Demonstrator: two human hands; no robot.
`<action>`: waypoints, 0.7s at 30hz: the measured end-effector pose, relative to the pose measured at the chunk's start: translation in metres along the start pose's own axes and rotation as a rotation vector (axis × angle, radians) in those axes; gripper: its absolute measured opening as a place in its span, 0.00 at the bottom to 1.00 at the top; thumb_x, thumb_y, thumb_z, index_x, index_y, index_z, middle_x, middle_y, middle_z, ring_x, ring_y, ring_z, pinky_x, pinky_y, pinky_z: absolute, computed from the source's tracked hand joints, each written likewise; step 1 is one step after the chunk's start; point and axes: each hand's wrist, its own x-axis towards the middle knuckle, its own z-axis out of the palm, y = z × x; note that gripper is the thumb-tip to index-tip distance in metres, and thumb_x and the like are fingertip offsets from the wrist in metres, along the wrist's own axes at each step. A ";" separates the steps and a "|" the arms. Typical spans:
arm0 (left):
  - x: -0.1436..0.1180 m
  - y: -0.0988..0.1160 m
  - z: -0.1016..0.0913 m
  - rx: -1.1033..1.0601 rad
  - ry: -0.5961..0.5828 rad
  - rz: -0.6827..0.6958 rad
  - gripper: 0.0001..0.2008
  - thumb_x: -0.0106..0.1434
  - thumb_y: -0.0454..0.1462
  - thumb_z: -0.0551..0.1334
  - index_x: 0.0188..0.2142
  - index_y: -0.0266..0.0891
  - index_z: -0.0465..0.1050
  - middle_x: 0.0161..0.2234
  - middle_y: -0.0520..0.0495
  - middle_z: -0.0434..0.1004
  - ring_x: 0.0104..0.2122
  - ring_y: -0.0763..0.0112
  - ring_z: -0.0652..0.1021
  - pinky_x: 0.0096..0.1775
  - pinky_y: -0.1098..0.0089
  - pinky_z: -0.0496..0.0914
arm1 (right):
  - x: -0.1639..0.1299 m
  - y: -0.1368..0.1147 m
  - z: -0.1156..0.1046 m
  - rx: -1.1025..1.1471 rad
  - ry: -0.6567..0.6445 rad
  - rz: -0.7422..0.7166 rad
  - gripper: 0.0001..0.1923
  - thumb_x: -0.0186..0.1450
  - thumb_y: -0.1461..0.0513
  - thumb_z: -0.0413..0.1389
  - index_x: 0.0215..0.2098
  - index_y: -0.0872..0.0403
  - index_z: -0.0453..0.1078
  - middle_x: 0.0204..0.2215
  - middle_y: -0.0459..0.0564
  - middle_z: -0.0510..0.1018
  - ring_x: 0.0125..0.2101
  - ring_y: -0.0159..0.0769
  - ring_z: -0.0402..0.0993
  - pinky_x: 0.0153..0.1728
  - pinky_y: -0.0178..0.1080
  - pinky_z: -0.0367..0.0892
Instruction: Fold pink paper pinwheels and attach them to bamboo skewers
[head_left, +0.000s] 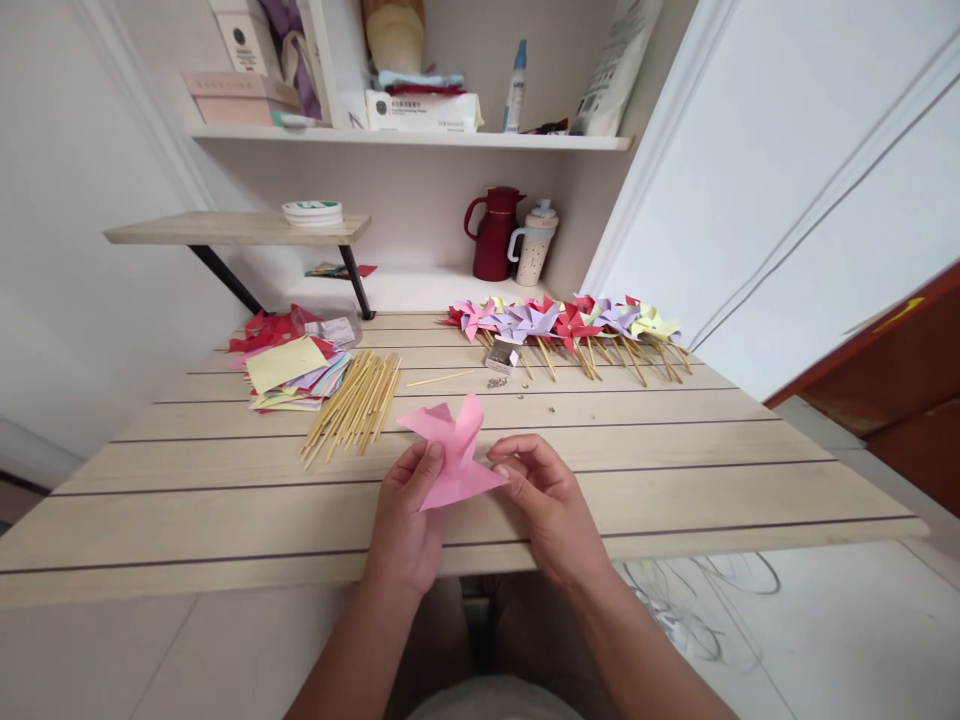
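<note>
A pink paper pinwheel (455,462), with no stick on it, is held up over the front part of the table. My left hand (411,505) grips its left side, thumb on top and fingers underneath. At its right corner, my right hand (546,500) has the thumb and fingertips closed on the paper tip. Beyond the hands lie small metal fasteners (496,383) in a little heap, with a few scattered to the right. Behind them sits a small open box (502,356). One loose wooden stick (441,378) lies left of the heap.
Left on the slatted table (675,490) are a bundle of wooden sticks (356,405) and a stack of coloured paper (289,370). Several finished pinwheels (570,325) lie along the back right. A raised wooden shelf (240,228) stands back left; a red jug (496,235) stands behind.
</note>
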 end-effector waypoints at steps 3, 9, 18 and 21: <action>-0.001 0.000 0.000 0.031 -0.031 -0.018 0.11 0.50 0.39 0.75 0.32 0.37 0.79 0.29 0.50 0.80 0.30 0.73 0.76 0.37 0.72 0.69 | -0.001 0.000 0.000 -0.013 -0.005 -0.004 0.09 0.61 0.58 0.66 0.39 0.49 0.75 0.33 0.45 0.76 0.35 0.34 0.69 0.39 0.36 0.65; -0.004 -0.002 0.001 0.112 -0.084 -0.029 0.09 0.53 0.39 0.73 0.31 0.36 0.78 0.30 0.51 0.78 0.30 0.75 0.74 0.38 0.73 0.68 | -0.001 -0.003 0.001 0.059 0.082 -0.064 0.16 0.59 0.59 0.67 0.45 0.46 0.72 0.33 0.44 0.74 0.32 0.32 0.69 0.38 0.36 0.67; -0.004 -0.002 0.002 0.126 -0.081 -0.039 0.12 0.50 0.40 0.75 0.30 0.37 0.78 0.29 0.50 0.78 0.29 0.72 0.75 0.37 0.71 0.69 | 0.002 -0.002 -0.003 0.105 -0.017 0.093 0.19 0.57 0.56 0.69 0.44 0.50 0.75 0.29 0.45 0.77 0.30 0.34 0.71 0.35 0.36 0.67; -0.004 -0.004 -0.001 0.157 -0.104 -0.038 0.12 0.51 0.40 0.74 0.31 0.38 0.77 0.29 0.51 0.77 0.29 0.73 0.74 0.36 0.72 0.68 | 0.000 0.001 -0.003 0.101 -0.027 0.114 0.11 0.56 0.56 0.69 0.31 0.52 0.75 0.27 0.44 0.77 0.28 0.33 0.69 0.33 0.35 0.66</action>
